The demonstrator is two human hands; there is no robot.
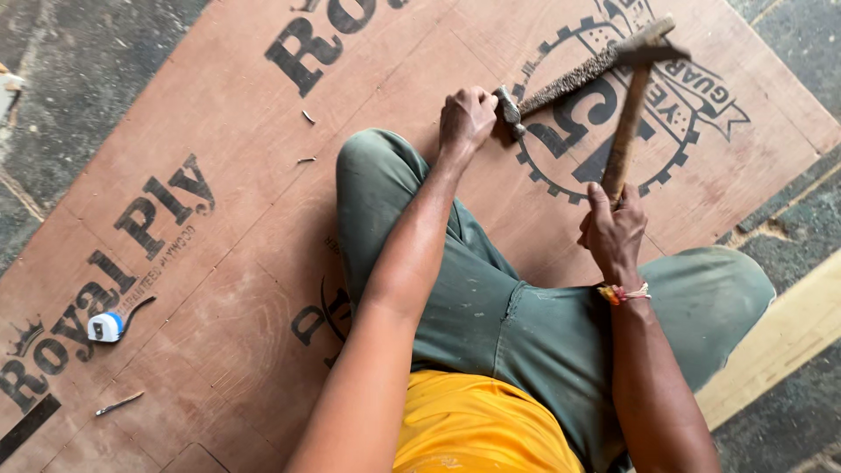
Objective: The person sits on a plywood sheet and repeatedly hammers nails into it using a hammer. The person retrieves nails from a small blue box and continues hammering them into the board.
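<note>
One hammer point(632, 96) gripped by the right hand point(613, 229), one rasp-like tool point(561, 85) gripped by the left hand point(467, 118).

Support: plywood sheet point(263, 228), reddish-brown, large, lying flat on the floor point(79, 61), with dark printed lettering and a gear-shaped emblem toward 1 o'clock. Floor: dark grey, rough, showing at 10 o'clock, 2 o'clock and 4 o'clock.

On the sheet:
- tape measure point(107, 326), white and blue, at 8 o'clock, short strap trailing to its right.
- nail point(119, 403), thin, metal, at 7 o'clock, near the tape measure.
- two small wood slivers point(307, 116) at 11 o'clock.

Beside the sheet: pale wooden plank point(780, 337) at 4 o'clock, on the floor.
</note>
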